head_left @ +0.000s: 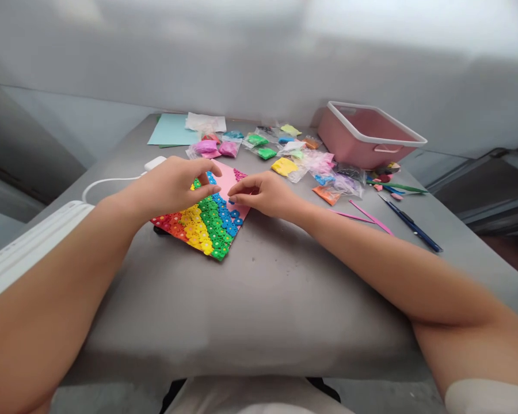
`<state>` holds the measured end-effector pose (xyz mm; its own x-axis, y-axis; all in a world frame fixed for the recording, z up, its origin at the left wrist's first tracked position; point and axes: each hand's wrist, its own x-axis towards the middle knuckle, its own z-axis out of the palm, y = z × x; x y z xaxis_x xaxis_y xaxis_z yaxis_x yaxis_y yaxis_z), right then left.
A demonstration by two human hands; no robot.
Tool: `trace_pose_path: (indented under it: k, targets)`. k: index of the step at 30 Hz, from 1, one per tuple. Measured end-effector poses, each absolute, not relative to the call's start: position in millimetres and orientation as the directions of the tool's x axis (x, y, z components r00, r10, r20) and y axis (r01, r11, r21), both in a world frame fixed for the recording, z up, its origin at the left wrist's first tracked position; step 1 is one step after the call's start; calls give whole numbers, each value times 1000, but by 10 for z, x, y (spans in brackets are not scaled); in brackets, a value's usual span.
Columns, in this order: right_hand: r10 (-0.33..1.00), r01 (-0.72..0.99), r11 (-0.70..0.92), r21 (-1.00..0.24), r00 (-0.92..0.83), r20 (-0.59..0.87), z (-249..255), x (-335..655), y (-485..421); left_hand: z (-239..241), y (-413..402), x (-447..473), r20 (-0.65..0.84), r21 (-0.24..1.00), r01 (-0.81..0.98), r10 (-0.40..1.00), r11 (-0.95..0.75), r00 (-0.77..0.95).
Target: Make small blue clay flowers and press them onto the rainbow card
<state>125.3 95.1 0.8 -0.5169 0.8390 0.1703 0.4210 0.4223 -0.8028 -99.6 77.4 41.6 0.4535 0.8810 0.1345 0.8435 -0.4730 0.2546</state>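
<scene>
A pink card (227, 179) lies tilted on the table, covered in slanting bands of small clay flowers in red, orange, yellow, green and blue. Part of its pink surface is bare, with a magenta patch at the far corner. My left hand (181, 183) hovers over the upper left of the card, thumb and forefinger curved with a gap between them. Over the right side, my right hand (263, 194) has thumb and forefinger pinched together. A tiny blue bit shows at those fingertips; whether it is held or lies on the card, I cannot tell.
Several bags of coloured clay (285, 167) are spread behind the card. A pink bin (354, 135) stands back right. Pink sticks (371, 215) and a dark blue craft knife (412, 224) lie right. Light blue paper (172, 129) is at back left, a white device (34, 241) at left.
</scene>
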Motion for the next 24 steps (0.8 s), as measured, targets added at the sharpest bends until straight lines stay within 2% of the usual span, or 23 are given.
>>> trace_pose_path:
  k: [5,9,18,21,24]
  targets:
    - [792,470,519,-714,-578,195,54,1238,893,398,783,-1009,151,242,846,880,-475,451]
    - [809,521,524,-674,-552,202,70,1215,891,398,802,-1014,128,206,861,885,-465,447]
    - [823,467,452,-760,-547,154,28,1217,913,389,806,-1025,146,214,868,894,-447,425]
    - [848,424,399,-813,-507,152,44,1233,924,384,784,-993,196,286,854,899,-434,391]
    - [881,292,282,-914,-456,126,108,1268,930,382,755,-925,211,518,766,925,-380,316]
